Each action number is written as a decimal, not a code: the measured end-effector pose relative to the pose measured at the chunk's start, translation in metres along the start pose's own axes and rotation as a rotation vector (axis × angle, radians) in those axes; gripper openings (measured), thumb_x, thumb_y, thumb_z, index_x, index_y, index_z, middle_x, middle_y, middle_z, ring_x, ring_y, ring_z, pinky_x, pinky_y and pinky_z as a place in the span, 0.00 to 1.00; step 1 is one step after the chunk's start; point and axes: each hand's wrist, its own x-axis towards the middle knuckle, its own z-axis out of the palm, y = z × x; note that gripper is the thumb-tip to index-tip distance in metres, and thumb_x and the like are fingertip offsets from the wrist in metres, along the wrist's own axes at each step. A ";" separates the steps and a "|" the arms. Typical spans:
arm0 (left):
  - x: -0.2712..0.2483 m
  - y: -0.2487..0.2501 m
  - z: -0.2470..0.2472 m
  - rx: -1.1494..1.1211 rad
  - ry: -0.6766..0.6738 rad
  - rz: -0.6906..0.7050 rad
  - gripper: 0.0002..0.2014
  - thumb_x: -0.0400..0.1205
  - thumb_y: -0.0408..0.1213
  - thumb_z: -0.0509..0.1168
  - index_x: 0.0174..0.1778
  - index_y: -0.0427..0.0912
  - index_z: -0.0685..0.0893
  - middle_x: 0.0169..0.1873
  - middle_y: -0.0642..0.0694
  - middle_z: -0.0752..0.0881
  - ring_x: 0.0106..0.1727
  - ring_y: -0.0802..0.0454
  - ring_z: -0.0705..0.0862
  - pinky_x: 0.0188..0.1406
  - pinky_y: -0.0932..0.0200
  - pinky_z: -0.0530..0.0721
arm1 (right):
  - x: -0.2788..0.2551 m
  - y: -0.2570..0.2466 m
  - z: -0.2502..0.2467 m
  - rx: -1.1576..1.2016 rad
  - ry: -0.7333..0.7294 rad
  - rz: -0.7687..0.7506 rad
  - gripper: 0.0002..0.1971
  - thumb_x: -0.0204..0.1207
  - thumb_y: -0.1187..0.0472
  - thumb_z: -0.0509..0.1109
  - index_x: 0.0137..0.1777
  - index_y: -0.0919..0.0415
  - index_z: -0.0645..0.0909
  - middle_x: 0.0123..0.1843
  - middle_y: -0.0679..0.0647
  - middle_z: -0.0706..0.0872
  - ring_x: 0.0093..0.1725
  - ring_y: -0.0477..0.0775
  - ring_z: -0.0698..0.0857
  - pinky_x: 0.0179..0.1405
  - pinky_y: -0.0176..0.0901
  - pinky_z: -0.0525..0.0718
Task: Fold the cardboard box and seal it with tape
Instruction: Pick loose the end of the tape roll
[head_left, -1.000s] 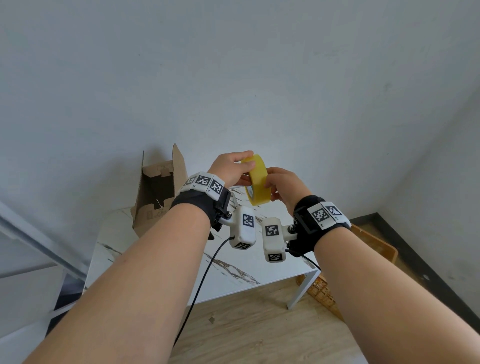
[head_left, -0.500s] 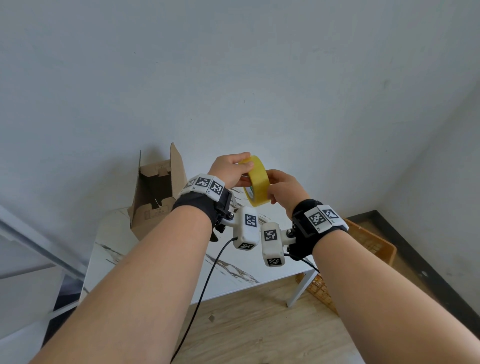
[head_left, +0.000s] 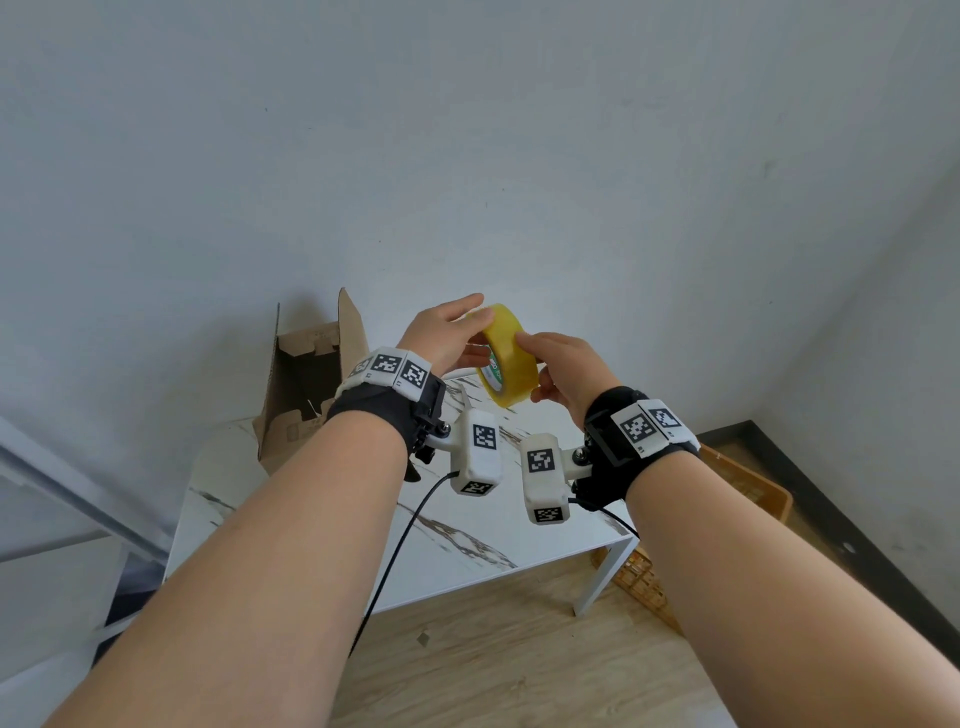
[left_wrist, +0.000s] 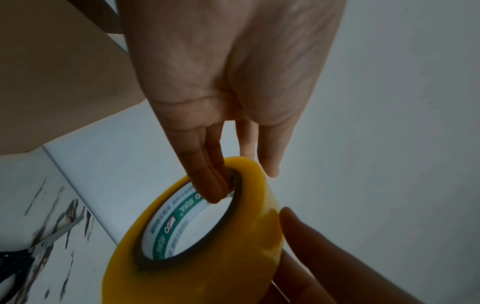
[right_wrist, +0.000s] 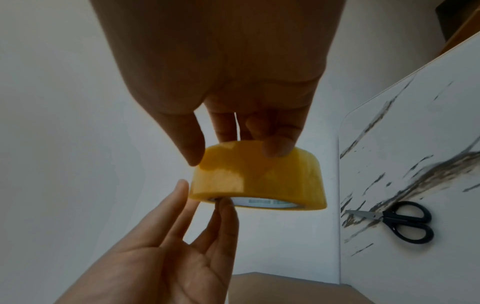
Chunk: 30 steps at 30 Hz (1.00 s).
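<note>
Both hands hold a yellow tape roll (head_left: 511, 358) in the air above the table. My left hand (head_left: 470, 332) pinches it: its fingers (left_wrist: 207, 185) reach into the core while the thumb lies on the outer band. My right hand (head_left: 535, 366) grips the roll's outer face (right_wrist: 257, 181) between thumb and fingers (right_wrist: 275, 148). An open cardboard box (head_left: 306, 384) lies on its side at the table's back left, flaps spread, opening turned toward me. Neither hand touches the box.
Black-handled scissors (right_wrist: 400, 220) lie on the white marble-patterned table (head_left: 467, 551). An orange basket (head_left: 748, 483) stands on the wooden floor right of the table. A grey wall rises close behind. A black cable hangs from the left wrist camera.
The roll has turned so its printed core now faces me more. The right fingers have shifted along its outer band. Both hands stay at about the same height.
</note>
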 end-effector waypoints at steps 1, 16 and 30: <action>-0.001 0.000 0.000 0.007 -0.021 -0.001 0.24 0.81 0.36 0.68 0.75 0.44 0.74 0.49 0.35 0.86 0.44 0.40 0.87 0.55 0.45 0.87 | 0.001 0.000 0.000 -0.006 0.011 -0.005 0.12 0.79 0.52 0.69 0.44 0.62 0.84 0.36 0.55 0.78 0.25 0.51 0.73 0.30 0.45 0.77; 0.002 -0.006 0.002 -0.091 0.054 0.006 0.18 0.84 0.31 0.64 0.71 0.34 0.77 0.46 0.37 0.87 0.42 0.45 0.88 0.45 0.55 0.90 | -0.008 0.002 0.000 -0.019 -0.047 -0.004 0.09 0.72 0.67 0.69 0.50 0.61 0.88 0.34 0.57 0.77 0.26 0.50 0.73 0.26 0.41 0.75; -0.004 0.002 0.010 0.003 -0.052 -0.019 0.21 0.80 0.33 0.69 0.71 0.44 0.79 0.48 0.37 0.87 0.40 0.41 0.88 0.54 0.47 0.88 | -0.005 -0.007 -0.001 -0.014 0.090 0.086 0.04 0.73 0.62 0.66 0.37 0.60 0.79 0.36 0.58 0.76 0.25 0.54 0.71 0.30 0.46 0.73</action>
